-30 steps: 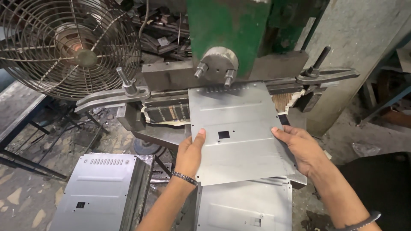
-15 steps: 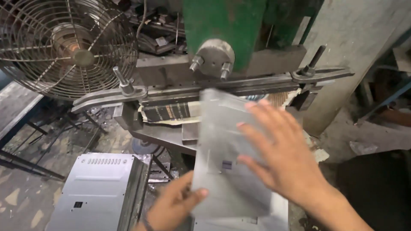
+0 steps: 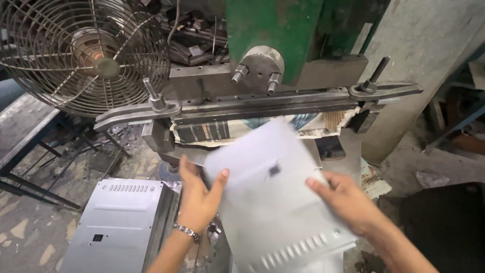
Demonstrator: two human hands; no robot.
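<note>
My left hand pinches the left edge of the blurred sheet-metal panel, thumb on top; my right hand grips its right edge. It hangs tilted just before the green press's bar. I judge a loose grip could drop it onto the stacked panels. Motion blur hides its near corners.

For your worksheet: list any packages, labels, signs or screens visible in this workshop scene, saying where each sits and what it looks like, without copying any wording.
Printed paper sheet: tucked under the press's long steel bar, behind the held metal panel; crumpled, pale with a dark printed block.
No packages, signs or screens show.
</note>
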